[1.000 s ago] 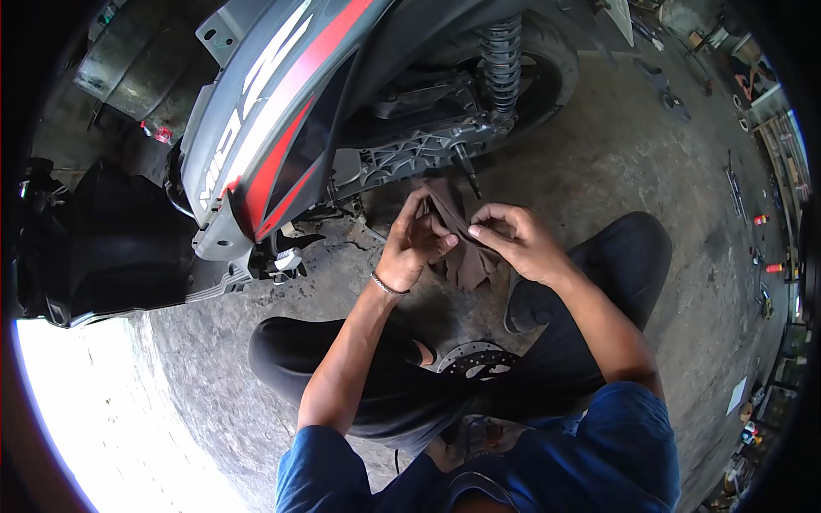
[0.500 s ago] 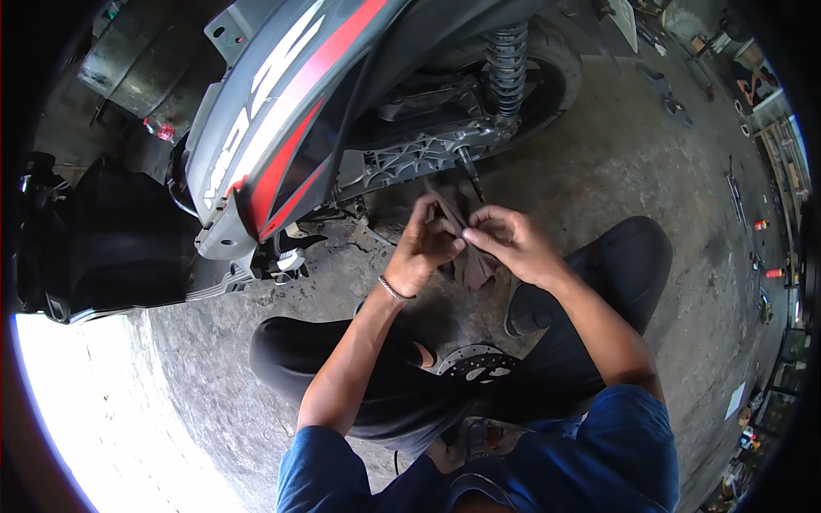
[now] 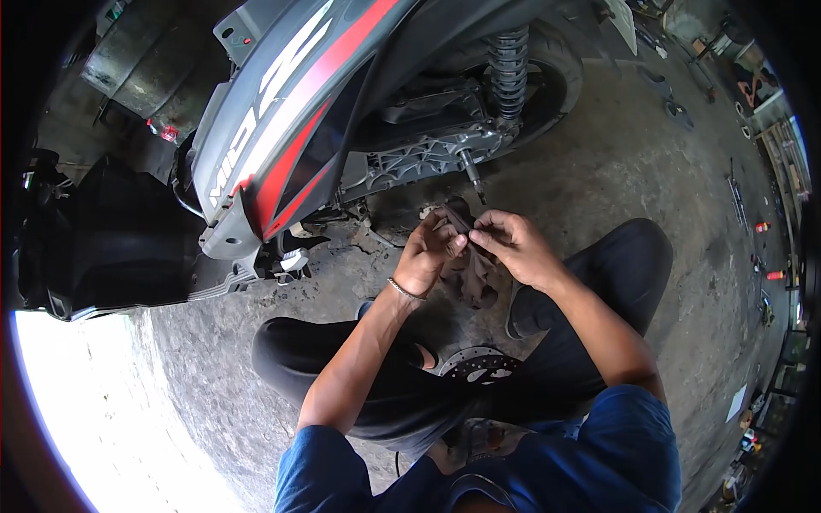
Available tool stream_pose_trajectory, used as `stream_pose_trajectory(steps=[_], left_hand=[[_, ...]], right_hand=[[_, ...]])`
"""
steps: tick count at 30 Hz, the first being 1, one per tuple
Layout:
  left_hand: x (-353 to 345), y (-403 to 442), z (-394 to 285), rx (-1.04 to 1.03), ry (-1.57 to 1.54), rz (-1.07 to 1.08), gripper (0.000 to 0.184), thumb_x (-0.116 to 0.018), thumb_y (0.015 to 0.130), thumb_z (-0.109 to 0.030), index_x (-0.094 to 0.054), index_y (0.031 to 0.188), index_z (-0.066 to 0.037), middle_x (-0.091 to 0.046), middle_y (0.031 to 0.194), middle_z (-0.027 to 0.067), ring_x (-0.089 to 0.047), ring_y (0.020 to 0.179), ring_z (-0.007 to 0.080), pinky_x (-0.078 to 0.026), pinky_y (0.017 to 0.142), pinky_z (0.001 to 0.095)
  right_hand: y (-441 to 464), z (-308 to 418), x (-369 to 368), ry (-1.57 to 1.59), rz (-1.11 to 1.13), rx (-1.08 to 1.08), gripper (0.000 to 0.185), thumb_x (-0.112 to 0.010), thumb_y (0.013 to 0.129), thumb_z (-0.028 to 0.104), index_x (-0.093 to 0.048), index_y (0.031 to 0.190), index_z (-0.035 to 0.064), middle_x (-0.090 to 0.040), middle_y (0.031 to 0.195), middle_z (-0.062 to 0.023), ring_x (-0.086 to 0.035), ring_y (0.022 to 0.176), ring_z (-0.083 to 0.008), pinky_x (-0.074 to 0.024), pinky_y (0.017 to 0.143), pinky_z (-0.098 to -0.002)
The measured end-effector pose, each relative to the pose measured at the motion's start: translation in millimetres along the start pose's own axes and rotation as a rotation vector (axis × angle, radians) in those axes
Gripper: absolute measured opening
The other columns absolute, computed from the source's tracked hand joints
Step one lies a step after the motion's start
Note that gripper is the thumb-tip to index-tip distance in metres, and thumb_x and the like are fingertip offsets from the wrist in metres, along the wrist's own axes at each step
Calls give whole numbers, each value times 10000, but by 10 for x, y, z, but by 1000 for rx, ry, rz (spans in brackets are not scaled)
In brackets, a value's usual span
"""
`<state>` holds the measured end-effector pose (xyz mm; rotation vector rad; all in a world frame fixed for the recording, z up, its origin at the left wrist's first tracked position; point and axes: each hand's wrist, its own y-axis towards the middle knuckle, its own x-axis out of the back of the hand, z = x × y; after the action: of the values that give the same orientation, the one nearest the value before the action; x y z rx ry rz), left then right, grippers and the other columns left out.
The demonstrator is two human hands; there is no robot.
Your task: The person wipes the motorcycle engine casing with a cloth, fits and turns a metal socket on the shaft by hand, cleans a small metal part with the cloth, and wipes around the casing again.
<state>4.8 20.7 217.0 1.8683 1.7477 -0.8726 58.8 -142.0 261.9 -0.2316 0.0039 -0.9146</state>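
Observation:
A brown cloth (image 3: 472, 278) hangs between my two hands, just below a metal shaft (image 3: 473, 175) that sticks out of the scooter. My left hand (image 3: 429, 250) is closed on the cloth, its fingers curled round the upper part. Close beside it my right hand (image 3: 511, 243) pinches the cloth between thumb and fingers. The fingertips of both hands nearly meet. Whether a small part lies inside the cloth cannot be made out.
The scooter body (image 3: 282, 111) fills the upper left, with its rear wheel (image 3: 556, 81) and shock spring (image 3: 508, 73) beyond my hands. A drilled brake disc (image 3: 479, 365) lies between my legs. Tools (image 3: 735, 192) lie at the right. Another person (image 3: 753, 85) shows far back.
My left hand has shifted slightly right and closer to my right hand. The cloth's upper part has come down and bunched up, and its lower end hangs a little lower.

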Motion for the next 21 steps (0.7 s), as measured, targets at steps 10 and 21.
stream_pose_trajectory(steps=[10,21], left_hand=[[-67,-36,-93,-36,66,-47,381,-522,783,76,-384,1134,21,-540,846,56,-501,741,95,-386,685,180],[-87,-39,-130,-80,64,-81,324,-527,785,61,-420,1089,29,-538,807,49,-491,676,96,-381,645,180]], right_hand=[[18,80,-18,-305,-93,73,66,-515,830,90,-518,853,28,-539,744,-17,-418,582,-84,-347,523,-224],[-2,120,-55,-272,-157,390,80,-533,805,83,-518,855,22,-540,733,-29,-434,606,-92,-350,526,-245]])
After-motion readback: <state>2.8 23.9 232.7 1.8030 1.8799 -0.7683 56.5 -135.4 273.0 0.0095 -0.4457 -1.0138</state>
